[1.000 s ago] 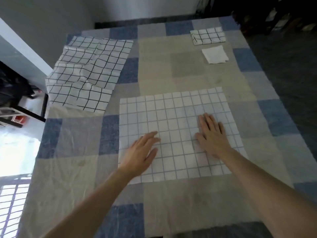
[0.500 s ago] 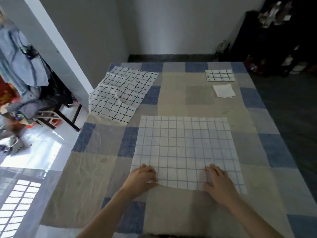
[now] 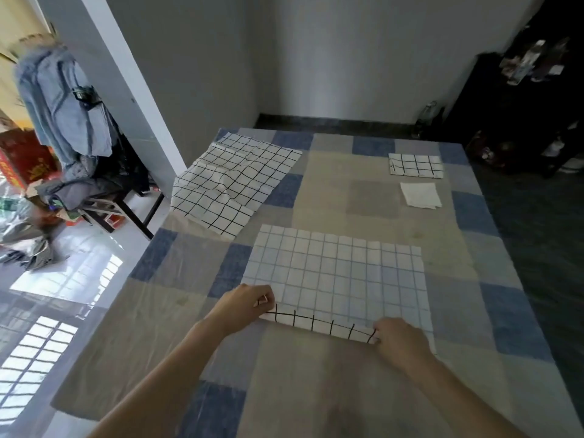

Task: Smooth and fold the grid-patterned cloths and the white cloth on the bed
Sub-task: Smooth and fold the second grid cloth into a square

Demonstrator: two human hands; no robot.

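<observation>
Pale blue-lined grid cloth [image 3: 336, 275] lies flat and square on the patchwork bedspread [image 3: 331, 197]. My left hand [image 3: 245, 306] and right hand [image 3: 398, 341] each pinch a near corner, curling the hem over so its black-lined face shows. A rumpled black-grid cloth [image 3: 232, 186] drapes the bed's left edge; a folded grid cloth [image 3: 415, 165] and a folded white cloth [image 3: 420, 195] rest far right.
</observation>
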